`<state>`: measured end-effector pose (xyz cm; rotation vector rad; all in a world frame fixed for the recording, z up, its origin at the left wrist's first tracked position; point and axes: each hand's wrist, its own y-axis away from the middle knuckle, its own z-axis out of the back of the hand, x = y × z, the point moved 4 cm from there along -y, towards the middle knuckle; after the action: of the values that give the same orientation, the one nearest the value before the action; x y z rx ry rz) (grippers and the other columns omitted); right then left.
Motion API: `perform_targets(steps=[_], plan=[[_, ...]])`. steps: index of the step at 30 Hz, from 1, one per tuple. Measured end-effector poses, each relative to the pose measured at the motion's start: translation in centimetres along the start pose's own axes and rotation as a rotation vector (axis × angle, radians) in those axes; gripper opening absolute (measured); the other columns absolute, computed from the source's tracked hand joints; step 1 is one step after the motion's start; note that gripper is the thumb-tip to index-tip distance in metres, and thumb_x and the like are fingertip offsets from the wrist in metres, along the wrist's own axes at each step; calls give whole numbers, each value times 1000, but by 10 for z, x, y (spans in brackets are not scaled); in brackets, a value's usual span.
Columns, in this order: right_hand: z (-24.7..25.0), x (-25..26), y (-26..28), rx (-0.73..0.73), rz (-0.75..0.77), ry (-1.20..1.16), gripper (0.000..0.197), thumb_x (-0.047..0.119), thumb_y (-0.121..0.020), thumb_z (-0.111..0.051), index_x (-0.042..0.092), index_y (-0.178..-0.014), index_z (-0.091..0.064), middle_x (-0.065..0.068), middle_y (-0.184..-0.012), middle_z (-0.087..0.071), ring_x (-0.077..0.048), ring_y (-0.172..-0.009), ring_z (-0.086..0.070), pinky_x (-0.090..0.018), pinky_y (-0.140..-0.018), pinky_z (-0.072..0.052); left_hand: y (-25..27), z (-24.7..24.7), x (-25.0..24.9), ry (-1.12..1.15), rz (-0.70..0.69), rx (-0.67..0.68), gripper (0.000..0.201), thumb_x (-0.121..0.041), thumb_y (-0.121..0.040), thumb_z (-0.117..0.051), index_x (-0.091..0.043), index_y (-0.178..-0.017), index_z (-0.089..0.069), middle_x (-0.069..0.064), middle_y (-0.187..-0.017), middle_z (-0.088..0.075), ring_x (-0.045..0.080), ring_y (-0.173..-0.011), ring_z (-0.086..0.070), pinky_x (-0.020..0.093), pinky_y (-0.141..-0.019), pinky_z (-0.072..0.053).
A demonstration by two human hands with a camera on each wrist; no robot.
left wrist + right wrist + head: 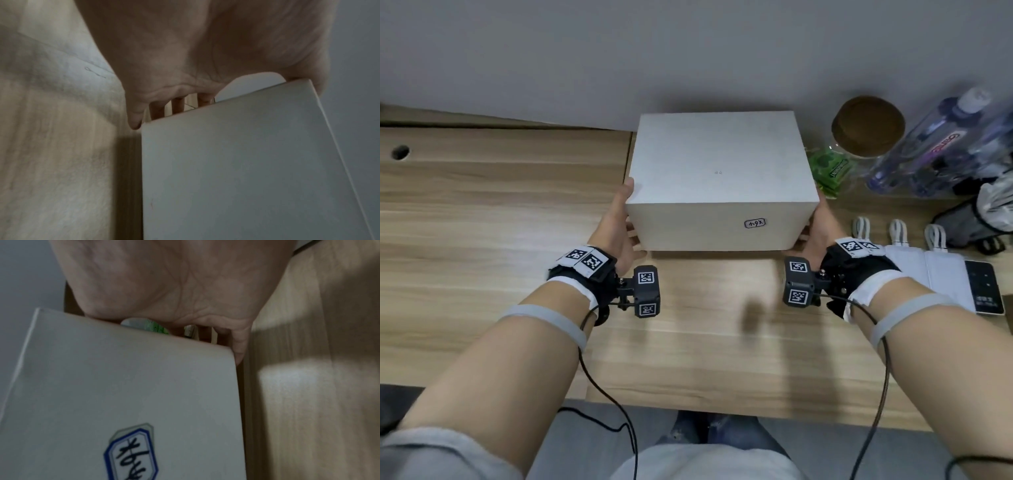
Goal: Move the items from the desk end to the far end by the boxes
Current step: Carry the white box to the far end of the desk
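Note:
A white cardboard box with a small handwritten label on its near face sits in the middle of the wooden desk, close to the grey wall. My left hand clasps its left side, thumb over the top edge. My right hand holds the right side the same way. In the left wrist view the left hand has its fingers running down behind the box. In the right wrist view the right hand hugs the labelled box. I cannot tell whether the box is lifted.
Right of the box stand a glass jar with a brown lid, green packets and a clear water bottle. White power banks with cables and a dark bag lie nearer. A cable hole is far left.

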<state>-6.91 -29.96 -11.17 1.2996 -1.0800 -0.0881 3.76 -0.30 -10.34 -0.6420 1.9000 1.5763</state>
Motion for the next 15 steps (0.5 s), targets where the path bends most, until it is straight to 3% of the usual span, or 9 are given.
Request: perform_targets(steps=[3, 6, 9, 11, 13, 15], plan=[[-7, 1, 7, 29, -12, -16, 63, 78, -71, -59, 25, -103, -66, -5, -101, -70, -27, -91, -69, -42, -78, -57, 15, 6, 0, 76, -17, -33, 63, -68, -78, -63, -21, -121, -64, 4, -104, -66, 27, -99, -69, 38, -68, -57], [-28, 5, 17, 128, -21, -2, 62, 76, -73, -60, 24, -104, -69, -8, -103, -72, -32, -94, -70, -54, -88, -55, 34, 25, -2, 132, -28, -75, 56, -63, -79, -66, -20, -116, -62, 1, -87, -62, 21, -73, -68, 38, -65, -56], [-61, 9, 34, 204, -7, 37, 64, 77, -69, -64, 26, -108, -67, -8, -108, -69, -32, -99, -68, -56, -91, -53, 57, 55, -8, 170, -73, -143, 61, -63, -78, -66, -19, -122, -62, 5, -104, -65, 28, -90, -69, 41, -68, -58], [-90, 11, 50, 270, 2, 70, 65, 79, -67, -64, 28, -108, -67, -6, -111, -67, -29, -100, -66, -53, -92, -54, 78, 79, -17, 201, -115, -194, 55, -62, -80, -64, -20, -115, -64, 6, -109, -65, 31, -99, -67, 46, -80, -58], [-120, 12, 68, 342, 19, 99, 69, 81, -68, -61, 30, -114, -66, -6, -117, -63, -29, -104, -64, -52, -95, -53, 98, 105, -26, 247, -156, -237, 52, -61, -80, -64, -21, -112, -65, 5, -108, -64, 32, -99, -66, 50, -90, -55], [-150, 14, 89, 431, 42, 126, 74, 81, -69, -59, 30, -122, -63, -7, -121, -60, -31, -106, -64, -51, -91, -55, 120, 130, -35, 289, -210, -272, 48, -59, -82, -63, -22, -110, -66, 3, -103, -64, 31, -95, -65, 49, -88, -54]])
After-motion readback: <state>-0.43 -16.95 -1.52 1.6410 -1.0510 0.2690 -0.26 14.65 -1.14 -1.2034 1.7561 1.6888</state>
